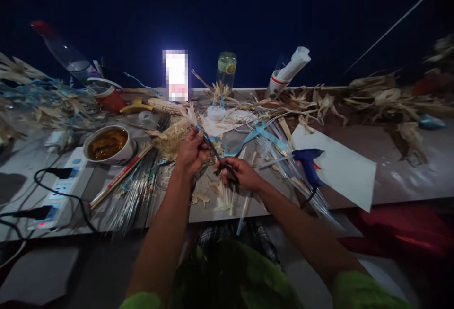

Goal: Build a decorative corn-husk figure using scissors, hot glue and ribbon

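My left hand [193, 154] is closed in a pinch on a small bundle of pale corn husk [190, 114], which fans out above the fingertips. My right hand [239, 173] grips dark-handled scissors [232, 172]; their blades point up and left toward the bundle, close to the left fingers. A light blue ribbon [244, 141] lies just beyond both hands. Husk scraps are scattered on the table beneath them.
At the left are a bowl of brown liquid [108, 144], a power strip [64, 190] and thin wires [136, 195]. A blue glue gun [308, 162] lies right by a white sheet [340, 167]. Behind stand a lit, blurred screen [176, 75] and a clear bottle [226, 70].
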Demonstrator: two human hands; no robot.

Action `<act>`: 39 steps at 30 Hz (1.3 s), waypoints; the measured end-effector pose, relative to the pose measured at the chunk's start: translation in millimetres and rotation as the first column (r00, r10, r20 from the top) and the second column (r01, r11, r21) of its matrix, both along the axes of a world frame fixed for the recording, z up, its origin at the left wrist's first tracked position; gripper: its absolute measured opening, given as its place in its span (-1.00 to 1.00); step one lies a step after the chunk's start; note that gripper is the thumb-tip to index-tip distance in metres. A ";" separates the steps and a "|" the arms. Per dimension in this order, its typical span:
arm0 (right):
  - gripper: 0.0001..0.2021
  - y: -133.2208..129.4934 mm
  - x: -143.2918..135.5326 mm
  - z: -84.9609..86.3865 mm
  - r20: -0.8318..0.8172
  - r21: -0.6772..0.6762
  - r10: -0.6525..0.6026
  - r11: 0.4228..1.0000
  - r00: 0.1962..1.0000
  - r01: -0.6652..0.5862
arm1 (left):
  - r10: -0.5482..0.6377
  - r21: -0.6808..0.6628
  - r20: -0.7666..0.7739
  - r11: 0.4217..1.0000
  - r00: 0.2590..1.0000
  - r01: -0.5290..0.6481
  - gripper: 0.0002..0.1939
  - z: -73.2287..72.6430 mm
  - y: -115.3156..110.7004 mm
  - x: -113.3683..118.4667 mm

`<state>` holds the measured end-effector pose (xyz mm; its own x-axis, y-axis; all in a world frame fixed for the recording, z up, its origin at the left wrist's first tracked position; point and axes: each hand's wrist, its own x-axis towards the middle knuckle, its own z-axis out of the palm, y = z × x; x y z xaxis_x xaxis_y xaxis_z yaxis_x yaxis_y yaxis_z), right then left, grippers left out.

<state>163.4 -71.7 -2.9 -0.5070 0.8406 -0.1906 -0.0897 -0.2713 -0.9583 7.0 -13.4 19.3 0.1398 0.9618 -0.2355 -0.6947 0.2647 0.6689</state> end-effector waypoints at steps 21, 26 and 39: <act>-0.51 -1.6 5.2 -0.4 -0.207 -0.019 0.120 0.992 0.971 -0.126 | -0.044 0.124 0.055 0.992 0.998 0.037 -0.82 3.5 -5.6 -4.9; -0.53 -0.9 3.3 2.3 -0.185 -0.017 0.069 0.997 0.980 -0.074 | -0.019 0.132 0.003 0.991 1.000 0.018 -0.78 4.0 -4.2 -5.5; -0.53 1.1 5.9 -2.6 -0.188 0.004 0.112 0.994 0.976 -0.113 | -0.034 0.088 0.031 0.996 0.999 0.031 -0.84 -2.4 3.7 -7.1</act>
<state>169.4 -70.6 -5.6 -0.6255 0.7752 -0.0884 -0.2360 -0.2960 -0.9256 -0.2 -9.7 16.9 0.1774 0.9733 -0.1457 -0.7080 0.2291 0.6680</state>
